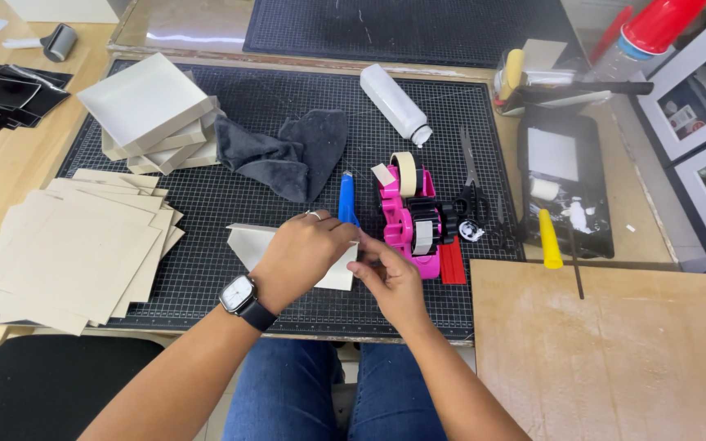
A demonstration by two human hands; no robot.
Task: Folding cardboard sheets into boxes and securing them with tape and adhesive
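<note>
Single head-worn view, looking steeply down, close over the cutting mat (206,196)

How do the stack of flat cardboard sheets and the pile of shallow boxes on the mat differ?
The flat cardboard sheets lie fanned out at the mat's near left edge, tan and thin. The shallow boxes sit farther back, paler, folded up with raised sides, and stacked higher, the top one tilted. Both look like cardboard, and neither of the hands touches them.

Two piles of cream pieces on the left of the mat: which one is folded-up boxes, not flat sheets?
The far pile of cream boxes, beside the grey cloth: its pieces have raised side walls. The near pile of cream sheets lies flat and fanned.
</note>
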